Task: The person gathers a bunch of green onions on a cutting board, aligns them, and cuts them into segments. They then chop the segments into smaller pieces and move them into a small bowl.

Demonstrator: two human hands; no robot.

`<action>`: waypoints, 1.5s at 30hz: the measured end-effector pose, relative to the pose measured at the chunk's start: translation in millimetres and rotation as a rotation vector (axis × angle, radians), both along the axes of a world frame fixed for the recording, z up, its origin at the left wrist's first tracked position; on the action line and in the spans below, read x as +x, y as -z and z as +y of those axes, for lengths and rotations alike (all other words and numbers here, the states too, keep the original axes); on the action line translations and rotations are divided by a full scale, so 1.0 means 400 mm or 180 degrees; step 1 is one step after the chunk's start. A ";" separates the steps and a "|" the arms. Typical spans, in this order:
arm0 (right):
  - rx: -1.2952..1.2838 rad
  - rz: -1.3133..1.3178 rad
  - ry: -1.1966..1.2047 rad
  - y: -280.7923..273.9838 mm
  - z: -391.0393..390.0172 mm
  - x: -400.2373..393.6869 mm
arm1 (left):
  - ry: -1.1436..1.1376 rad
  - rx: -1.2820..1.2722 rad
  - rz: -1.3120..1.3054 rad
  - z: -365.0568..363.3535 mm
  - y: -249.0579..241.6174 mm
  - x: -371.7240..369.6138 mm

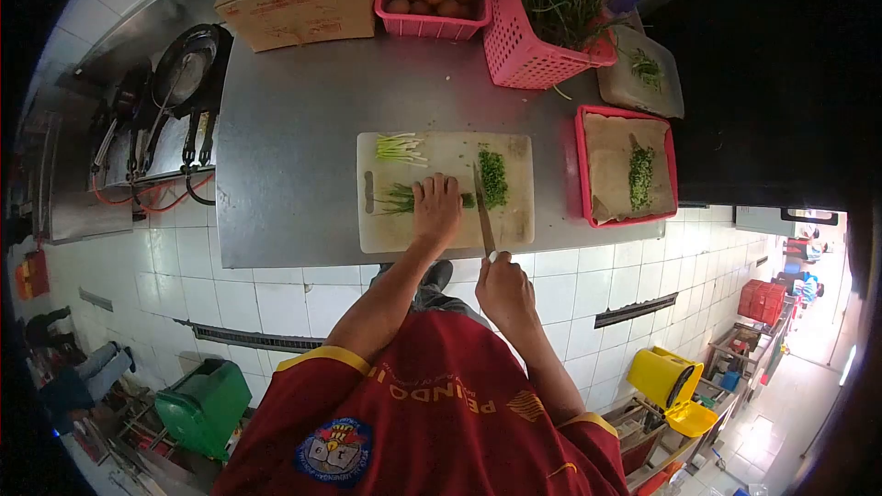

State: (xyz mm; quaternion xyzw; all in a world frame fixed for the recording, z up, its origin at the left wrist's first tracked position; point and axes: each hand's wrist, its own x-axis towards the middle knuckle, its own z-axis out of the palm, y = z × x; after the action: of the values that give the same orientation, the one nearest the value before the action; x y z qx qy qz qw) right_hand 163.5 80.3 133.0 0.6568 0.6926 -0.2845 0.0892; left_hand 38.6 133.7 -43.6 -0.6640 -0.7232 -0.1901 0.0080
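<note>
A pale cutting board (441, 231) lies near the front edge of the steel table. My left hand (437, 208) presses down on a bunch of green onions (399, 199), its fingers wrapped over the stalks. In my right hand (504, 287) is the handle of a knife (484, 217), whose blade points away from me beside the cut end of the bunch. A heap of chopped green onion (493, 177) sits just right of the blade. White stalk pieces (401, 148) rest at the board's upper left.
Along the back of the steel table (294, 129) stand a cardboard box (308, 14), a pink basket of eggs (432, 23) and a pink basket of greens (528, 50). A paper-lined red tray (606, 165) is at right, a clear container (675, 92) behind it. Pans (188, 73) are at left.
</note>
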 end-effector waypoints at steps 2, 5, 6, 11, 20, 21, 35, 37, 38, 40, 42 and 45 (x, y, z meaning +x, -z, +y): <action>-0.0145 -0.0132 0.0027 -0.025 0.012 -0.015 | 0.0015 -0.0133 -0.0107 -0.001 -0.005 -0.003; -0.0162 -0.0115 0.0009 -0.006 0.011 -0.012 | 0.0037 -0.0082 -0.0138 -0.001 -0.003 0.000; -0.0160 -0.0106 0.0029 -0.002 0.011 -0.012 | 0.0033 -0.0026 -0.0126 0.000 -0.005 0.000; -0.0139 -0.0046 0.0021 -0.001 0.016 -0.010 | 0.0024 -0.0125 -0.0127 0.000 -0.009 -0.001; -0.0050 0.0222 -0.0009 0.031 -0.020 0.001 | 0.0053 -0.0300 0.0291 -0.010 0.075 -0.003; -0.0095 0.0343 0.0105 0.010 -0.015 -0.002 | 0.0032 -0.0336 0.0262 -0.010 0.069 0.001; -0.0168 0.0360 0.0103 0.002 0.010 0.004 | 0.0080 -0.0321 0.0494 0.001 0.014 0.003; 0.0105 0.0163 0.0043 0.007 0.007 0.007 | 0.0101 -0.0040 0.0229 0.010 0.057 -0.004; 0.0272 0.0096 -0.0226 0.042 0.003 0.017 | -0.0026 -0.0125 0.0293 0.013 0.072 -0.001; 0.0018 -0.0028 -0.0444 0.036 0.022 0.022 | 0.0009 -0.0385 -0.0245 0.011 0.009 -0.004; 0.0106 0.0160 0.0119 0.026 0.020 0.014 | -0.0048 -0.0385 -0.0024 0.005 0.015 0.004; -0.0200 0.0159 0.0254 -0.007 0.032 -0.002 | -0.0008 -0.0248 0.0045 -0.005 0.002 -0.011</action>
State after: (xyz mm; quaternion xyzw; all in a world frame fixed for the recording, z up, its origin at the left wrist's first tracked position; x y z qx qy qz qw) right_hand 162.7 93.3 135.8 0.6734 0.6587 -0.3258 0.0810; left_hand 34.0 131.6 -44.4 -0.6642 -0.7308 -0.1570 -0.0125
